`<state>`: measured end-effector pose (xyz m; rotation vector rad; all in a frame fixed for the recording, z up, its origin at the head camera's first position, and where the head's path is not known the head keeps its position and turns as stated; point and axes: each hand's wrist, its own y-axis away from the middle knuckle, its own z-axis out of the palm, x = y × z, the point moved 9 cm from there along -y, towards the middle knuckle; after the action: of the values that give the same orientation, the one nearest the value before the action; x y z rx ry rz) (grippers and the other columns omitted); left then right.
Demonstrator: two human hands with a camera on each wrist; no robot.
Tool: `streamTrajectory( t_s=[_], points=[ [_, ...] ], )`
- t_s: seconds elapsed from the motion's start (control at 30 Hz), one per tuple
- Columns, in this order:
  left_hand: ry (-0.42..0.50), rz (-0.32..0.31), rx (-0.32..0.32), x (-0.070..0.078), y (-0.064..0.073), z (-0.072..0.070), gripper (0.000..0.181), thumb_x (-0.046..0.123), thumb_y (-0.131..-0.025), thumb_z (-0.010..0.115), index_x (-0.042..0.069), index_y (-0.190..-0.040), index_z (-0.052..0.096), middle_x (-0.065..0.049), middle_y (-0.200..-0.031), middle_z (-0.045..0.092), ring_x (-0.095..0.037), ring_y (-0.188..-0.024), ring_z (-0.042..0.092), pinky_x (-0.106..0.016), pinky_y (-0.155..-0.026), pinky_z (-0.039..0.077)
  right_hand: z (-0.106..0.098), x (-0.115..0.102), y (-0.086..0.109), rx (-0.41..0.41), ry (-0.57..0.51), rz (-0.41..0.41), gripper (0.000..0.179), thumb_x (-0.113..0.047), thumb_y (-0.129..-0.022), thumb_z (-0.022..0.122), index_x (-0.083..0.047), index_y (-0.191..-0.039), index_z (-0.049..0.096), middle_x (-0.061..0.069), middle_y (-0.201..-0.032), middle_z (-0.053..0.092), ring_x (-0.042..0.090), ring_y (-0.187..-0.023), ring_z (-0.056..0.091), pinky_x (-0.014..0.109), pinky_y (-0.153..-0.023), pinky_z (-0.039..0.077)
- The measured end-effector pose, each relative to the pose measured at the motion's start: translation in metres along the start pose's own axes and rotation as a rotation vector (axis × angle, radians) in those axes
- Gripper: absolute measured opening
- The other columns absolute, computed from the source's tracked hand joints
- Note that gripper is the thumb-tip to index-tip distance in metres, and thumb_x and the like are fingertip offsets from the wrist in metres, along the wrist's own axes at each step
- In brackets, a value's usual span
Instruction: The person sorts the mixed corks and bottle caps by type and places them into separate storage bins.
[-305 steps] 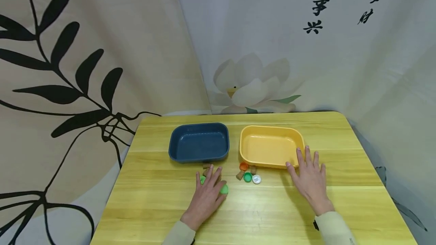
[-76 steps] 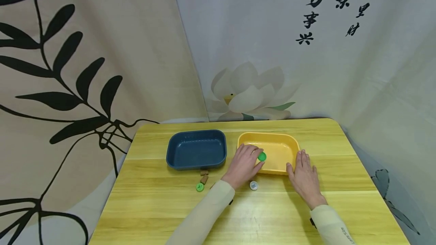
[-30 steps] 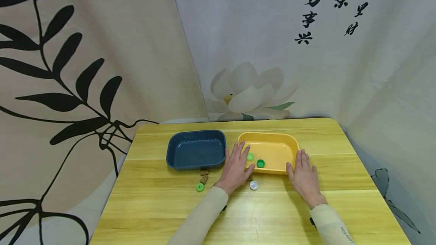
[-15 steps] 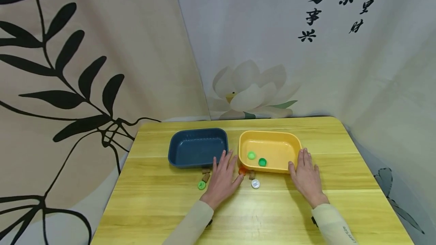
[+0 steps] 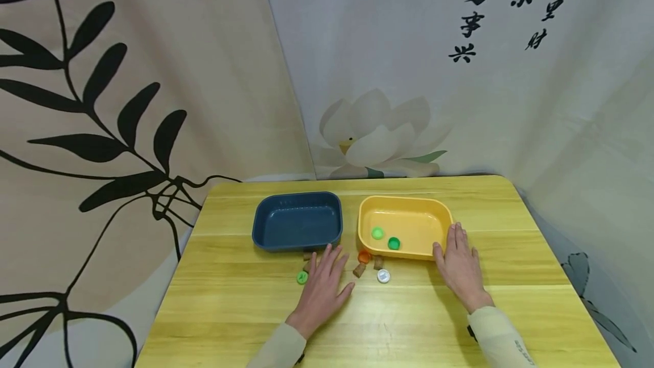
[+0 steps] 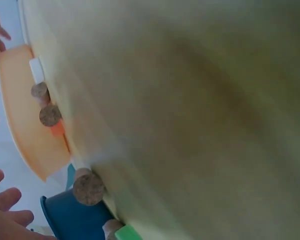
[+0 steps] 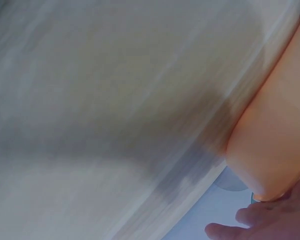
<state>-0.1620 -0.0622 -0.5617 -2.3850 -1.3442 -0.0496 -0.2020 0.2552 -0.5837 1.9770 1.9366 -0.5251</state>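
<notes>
My left hand (image 5: 319, 294) hovers over the table with fingers spread, holding nothing. Beside its fingertips lie a green bottle cap (image 5: 302, 277) and a cork (image 5: 307, 267), partly hidden; another cork (image 6: 88, 189) shows in the left wrist view. Right of the hand are an orange cap (image 5: 364, 256), corks (image 5: 359, 270) and a white cap (image 5: 384, 276). Inside the yellow tray (image 5: 436, 209) sit a light green cap (image 5: 377, 233) and a dark green cap (image 5: 394, 243). My right hand (image 5: 464, 271) rests its straight fingers against that tray's right front corner.
A dark blue tray (image 5: 298, 199) stands left of the yellow one, with nothing visible inside. Both are toward the back of the wooden table (image 5: 409, 322). Printed curtains (image 5: 214, 72) hang behind the table.
The dark green cap, in my left hand 2.5 s ago, now lies in the yellow tray. That hand has since drawn back leftward and nearer, uncovering the orange cap and corks. The right hand stays put.
</notes>
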Motion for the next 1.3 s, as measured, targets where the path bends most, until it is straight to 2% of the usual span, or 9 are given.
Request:
streamTrajectory(
  t_s=[0.2, 0.4, 0.53, 0.7, 1.1, 1.3],
  points=[
    [0.007, -0.002, -0.030, 0.004, 0.010, 0.004, 0.067, 0.043, -0.095, 0.072, 0.009, -0.150, 0.052, -0.015, -0.156, 0.047, -0.039, -0.148, 0.037, -0.070, -0.113, 0.031, -0.001, -0.001, 0.000, 0.013, 0.000, -0.007, 0.076, -0.042, -0.113, 0.028, 0.015, -0.158, 0.006, 0.035, -0.166, 0.001, 0.055, -0.151, 0.011, 0.082, -0.109, 0.015],
    [-0.010, -0.024, -0.111, 0.008, 0.012, 0.008, 0.070, 0.048, -0.096, 0.070, 0.010, -0.152, 0.050, -0.013, -0.159, 0.045, -0.039, -0.148, 0.038, -0.068, -0.114, 0.033, -0.002, -0.002, 0.001, 0.024, -0.004, -0.009, 0.076, -0.042, -0.113, 0.027, 0.016, -0.157, 0.007, 0.035, -0.166, 0.002, 0.056, -0.151, 0.012, 0.082, -0.109, 0.015],
    [-0.033, -0.022, -0.157, 0.009, 0.011, 0.011, 0.070, 0.048, -0.097, 0.069, 0.010, -0.152, 0.050, -0.012, -0.159, 0.044, -0.039, -0.148, 0.037, -0.068, -0.113, 0.033, -0.002, -0.002, 0.001, 0.020, -0.009, -0.007, 0.076, -0.042, -0.113, 0.027, 0.016, -0.158, 0.007, 0.035, -0.166, 0.001, 0.055, -0.151, 0.011, 0.082, -0.109, 0.015],
    [-0.063, -0.003, -0.181, 0.011, 0.006, 0.013, 0.070, 0.049, -0.097, 0.068, 0.010, -0.152, 0.050, -0.012, -0.160, 0.044, -0.039, -0.148, 0.038, -0.068, -0.112, 0.034, -0.001, -0.001, 0.001, 0.020, -0.009, -0.008, 0.076, -0.042, -0.113, 0.027, 0.015, -0.158, 0.007, 0.035, -0.166, 0.001, 0.055, -0.152, 0.010, 0.082, -0.109, 0.015],
    [-0.072, 0.009, -0.241, 0.016, -0.004, 0.021, 0.069, 0.050, -0.097, 0.068, 0.012, -0.151, 0.050, -0.011, -0.159, 0.044, -0.039, -0.148, 0.038, -0.069, -0.111, 0.035, 0.000, 0.000, 0.002, 0.022, 0.001, -0.005, 0.077, -0.044, -0.112, 0.025, 0.015, -0.158, 0.007, 0.034, -0.166, 0.002, 0.055, -0.152, 0.011, 0.081, -0.109, 0.015],
    [-0.057, 0.002, -0.236, 0.014, -0.006, 0.017, 0.067, 0.049, -0.098, 0.068, 0.012, -0.152, 0.050, -0.012, -0.159, 0.044, -0.039, -0.148, 0.038, -0.069, -0.111, 0.035, -0.003, 0.001, 0.002, 0.021, 0.003, -0.002, 0.079, -0.047, -0.112, 0.026, 0.014, -0.159, 0.007, 0.034, -0.167, 0.003, 0.055, -0.152, 0.010, 0.080, -0.111, 0.014]
  ],
)
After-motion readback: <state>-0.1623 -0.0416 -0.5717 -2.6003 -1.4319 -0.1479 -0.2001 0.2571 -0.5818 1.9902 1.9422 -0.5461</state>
